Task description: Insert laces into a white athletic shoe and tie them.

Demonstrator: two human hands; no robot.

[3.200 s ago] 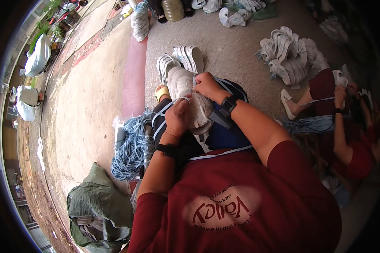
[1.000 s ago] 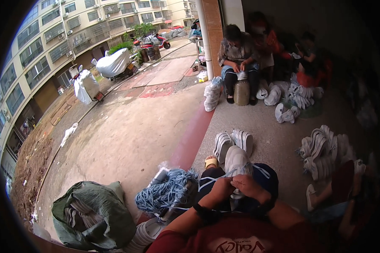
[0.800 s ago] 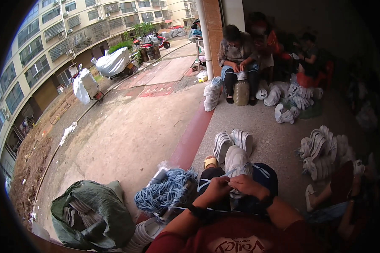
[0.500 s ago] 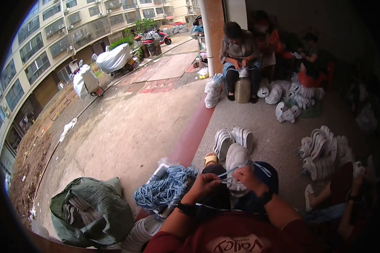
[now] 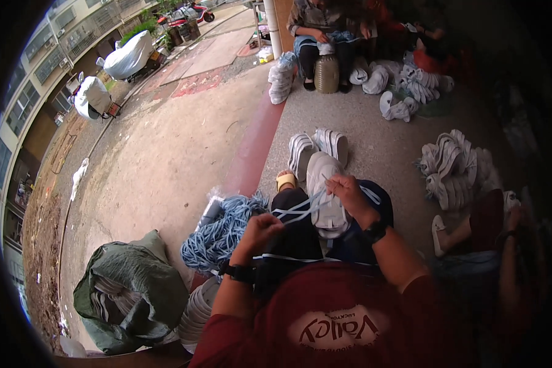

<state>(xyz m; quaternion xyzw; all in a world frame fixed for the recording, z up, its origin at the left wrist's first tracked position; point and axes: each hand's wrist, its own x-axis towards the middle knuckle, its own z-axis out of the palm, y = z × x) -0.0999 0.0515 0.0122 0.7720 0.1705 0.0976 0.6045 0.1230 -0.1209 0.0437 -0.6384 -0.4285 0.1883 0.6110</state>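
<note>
A white shoe [image 5: 322,181] stands in front of my lap, by my knees. Pale blue-white shoelaces [image 5: 300,209] stretch taut from the shoe area across to my left hand [image 5: 267,228], whose fingers are closed on them. My right hand [image 5: 348,191] is over the shoe's right side, thumb and fingers pinched on the lace, with a short end poking up. More lace hangs to the right of that hand. To the left of my left hand lies a tangled heap of blue shoelaces [image 5: 218,236], partly in clear plastic.
At lower left sits a green sack [image 5: 159,270] holding white shoe pieces, with stacked white shoes [image 5: 199,313] beside it. More white shoes stand ahead [image 5: 330,145] and in a pile at right [image 5: 454,165]. Seated people [image 5: 325,30] work at the back; another person's leg [image 5: 457,236] is at right.
My hands have moved apart, the left one going left and drawing the laces into a longer stretch. The view has tilted downward.
</note>
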